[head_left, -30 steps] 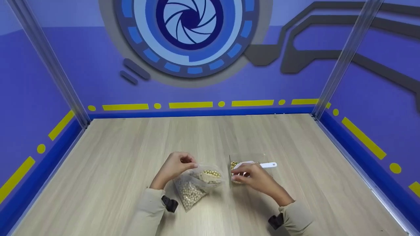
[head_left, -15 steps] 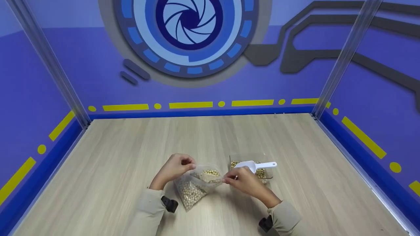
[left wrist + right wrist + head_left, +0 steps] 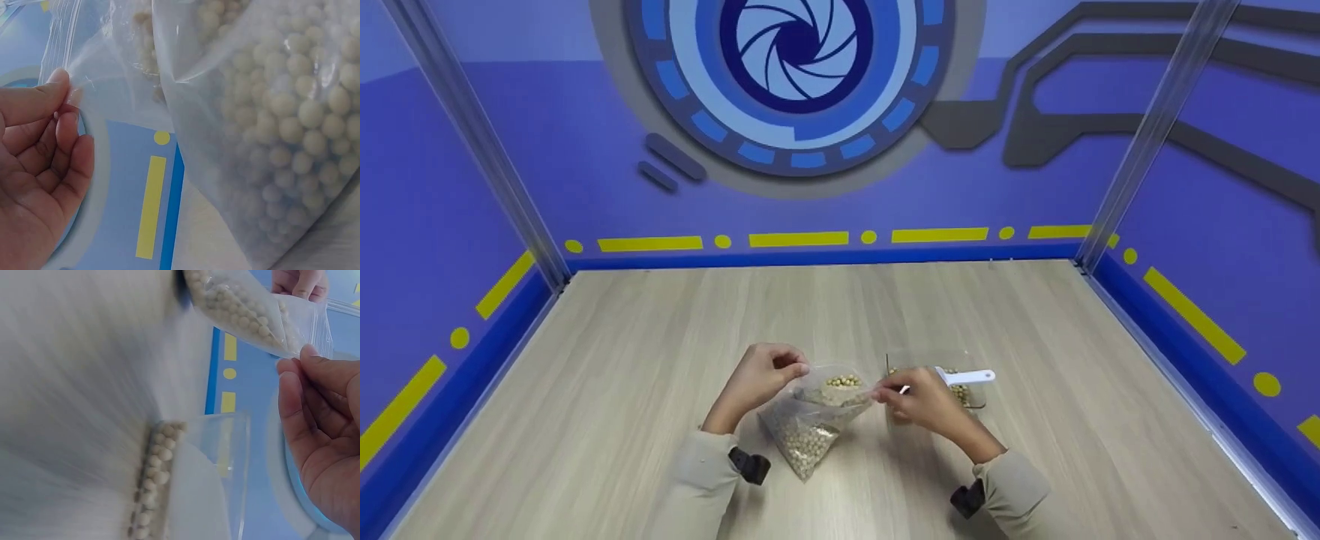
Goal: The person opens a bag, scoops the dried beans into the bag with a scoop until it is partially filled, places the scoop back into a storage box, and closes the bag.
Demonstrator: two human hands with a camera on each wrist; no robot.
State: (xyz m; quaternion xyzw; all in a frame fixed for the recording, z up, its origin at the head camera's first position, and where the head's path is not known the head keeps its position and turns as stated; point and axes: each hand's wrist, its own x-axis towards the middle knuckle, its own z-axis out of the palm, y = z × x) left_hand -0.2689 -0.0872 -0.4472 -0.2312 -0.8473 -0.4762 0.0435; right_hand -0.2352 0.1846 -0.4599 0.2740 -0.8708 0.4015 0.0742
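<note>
A clear zip bag (image 3: 808,439) of pale round dried beans (image 3: 309,115) sits in front of the person, its mouth spread between both hands. At the mouth's left corner, the left hand (image 3: 763,379) pinches the plastic between thumb and fingers. The right hand (image 3: 922,399) pinches the opposite corner with thumb and fingertips, as the right wrist view shows. Beans show through the opening. Behind the right hand stands a clear box (image 3: 243,439) of the same beans. A white scoop (image 3: 976,376) lies across it, partly hidden by the hand.
The wood-grain table (image 3: 675,315) is enclosed by blue printed panels (image 3: 540,165) at the back and sides. Metal corner posts (image 3: 1162,135) join them. The box with the scoop is close beside the right hand.
The right hand has left the box and scoop, moving left to take the bag's right corner. The bag's mouth is now raised and drawn wider. The left hand keeps its pinch, slightly higher.
</note>
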